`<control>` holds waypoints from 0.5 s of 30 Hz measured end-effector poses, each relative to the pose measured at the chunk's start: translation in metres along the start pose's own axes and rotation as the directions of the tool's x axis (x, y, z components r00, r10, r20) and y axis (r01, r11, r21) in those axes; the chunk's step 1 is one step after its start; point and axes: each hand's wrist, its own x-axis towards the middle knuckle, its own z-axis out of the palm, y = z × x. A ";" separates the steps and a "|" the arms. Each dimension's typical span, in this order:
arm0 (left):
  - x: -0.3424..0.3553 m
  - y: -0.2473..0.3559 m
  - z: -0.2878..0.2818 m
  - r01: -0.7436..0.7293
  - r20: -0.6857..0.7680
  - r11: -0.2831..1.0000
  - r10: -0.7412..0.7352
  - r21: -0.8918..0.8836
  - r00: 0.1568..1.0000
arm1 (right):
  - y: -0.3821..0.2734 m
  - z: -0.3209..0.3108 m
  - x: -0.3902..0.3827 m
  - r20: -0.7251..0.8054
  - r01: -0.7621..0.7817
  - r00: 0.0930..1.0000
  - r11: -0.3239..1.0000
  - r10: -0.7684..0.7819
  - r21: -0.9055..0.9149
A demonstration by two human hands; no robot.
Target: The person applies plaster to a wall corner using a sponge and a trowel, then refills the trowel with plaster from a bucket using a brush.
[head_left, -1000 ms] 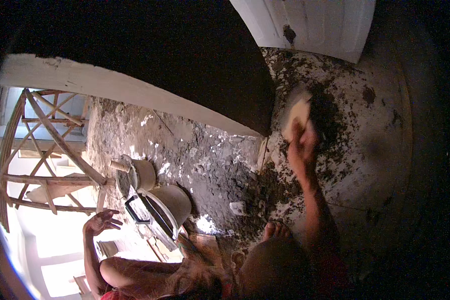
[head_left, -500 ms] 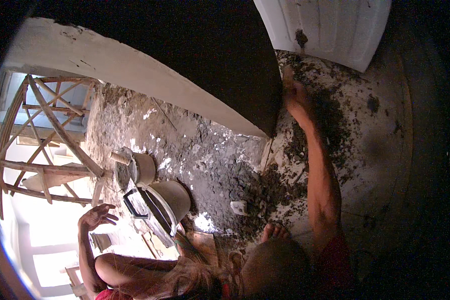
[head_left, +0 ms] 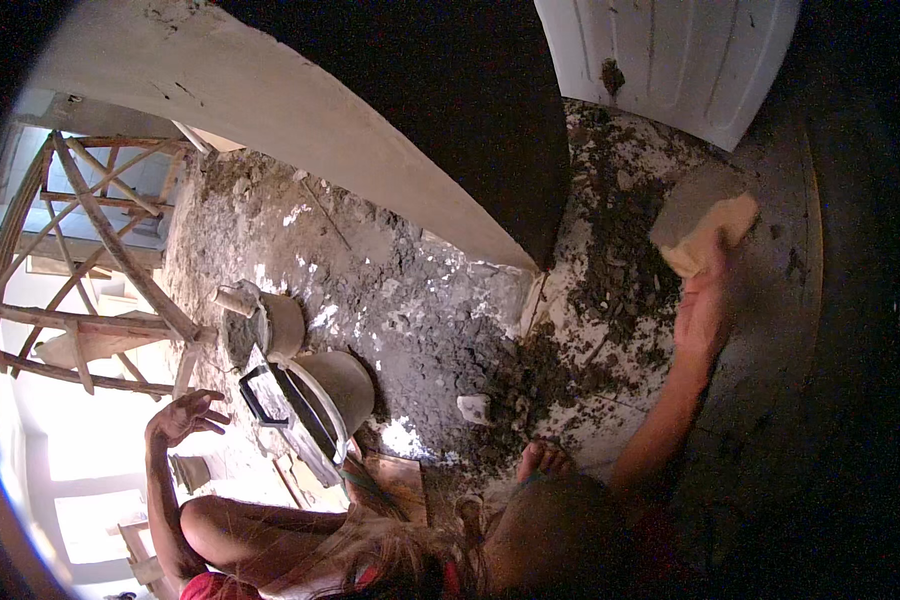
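My right hand (head_left: pixel 701 310) grips a pale yellow sponge-like block (head_left: pixel 715 212) with a grey face, held over the dirt-spattered white floor (head_left: pixel 620 395) to the right of a dark wall face (head_left: pixel 480 130). The block is slightly blurred. My left hand (head_left: pixel 185 418) is in the air at the lower left, fingers curved and apart, holding nothing. Just right of it stand a pale bucket (head_left: pixel 355 390), with a long metal float (head_left: pixel 310 450) with a black handle lying across it, and a smaller bucket (head_left: pixel 282 322) with a wooden-handled tool (head_left: pixel 235 300) in it.
A wooden trestle frame (head_left: pixel 120 255) stands at the left by bright windows. A white ribbed panel (head_left: pixel 670 60) is at the top right. Grey rubble (head_left: pixel 420 320) covers the floor below the pale wall edge (head_left: pixel 370 175). My bare foot (head_left: pixel 540 460) is low in view.
My right hand with the block has moved from beside the dark wall face rightward and lower, showing the block's grey face. The view has shifted slightly; my left hand remains open.
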 end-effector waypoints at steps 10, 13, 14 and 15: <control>-0.005 0.000 0.007 -0.080 -0.039 0.996 0.079 -0.029 0.996 | 0.022 0.015 -0.038 0.081 -0.197 0.978 0.979 0.193 0.049; 0.003 -0.005 -0.005 -0.028 0.013 0.999 0.029 -0.033 1.000 | 0.067 0.010 -0.032 0.311 0.083 0.950 0.929 0.037 -0.361; -0.004 0.017 0.011 0.003 0.029 0.999 -0.004 0.035 1.000 | 0.058 0.023 -0.045 0.314 0.048 0.945 0.906 0.095 -0.420; -0.005 0.013 0.008 0.017 0.012 1.000 -0.017 0.023 1.000 | 0.048 0.038 -0.059 0.322 0.015 0.934 0.883 0.155 -0.469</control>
